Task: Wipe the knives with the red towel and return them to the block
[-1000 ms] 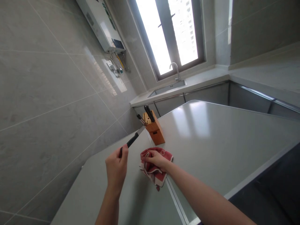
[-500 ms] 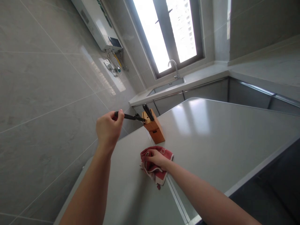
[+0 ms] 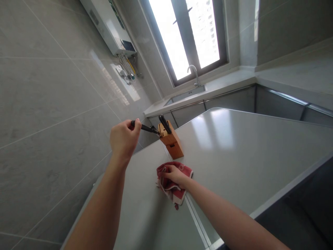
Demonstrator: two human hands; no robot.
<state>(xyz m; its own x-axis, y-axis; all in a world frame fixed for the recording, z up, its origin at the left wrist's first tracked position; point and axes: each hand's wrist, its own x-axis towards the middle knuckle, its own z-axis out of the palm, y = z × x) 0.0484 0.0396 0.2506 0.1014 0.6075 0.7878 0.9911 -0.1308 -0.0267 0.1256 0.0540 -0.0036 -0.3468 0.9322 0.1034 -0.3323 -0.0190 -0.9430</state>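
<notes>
My left hand (image 3: 124, 139) is closed around the black handle of a knife (image 3: 146, 127), whose far end meets the left side of the wooden knife block (image 3: 174, 145). Little of the blade shows, so how deep it sits I cannot tell. Another black-handled knife (image 3: 164, 124) stands in the block. Below the block, my right hand (image 3: 174, 176) grips a bunched red and white cloth (image 3: 185, 170) that hangs over or rests on the white tabletop (image 3: 247, 152).
A tiled wall (image 3: 47, 114) rises on the left, with a white water heater (image 3: 110, 26) and its pipes. Behind the table run a counter with a sink (image 3: 186, 94) and a faucet (image 3: 194, 74) beneath a window (image 3: 200, 38). A seam (image 3: 195, 218) crosses the tabletop.
My left hand has shifted slightly right and up towards the block, and the knife handle tilts more steeply. My right hand and the cloth have barely moved.
</notes>
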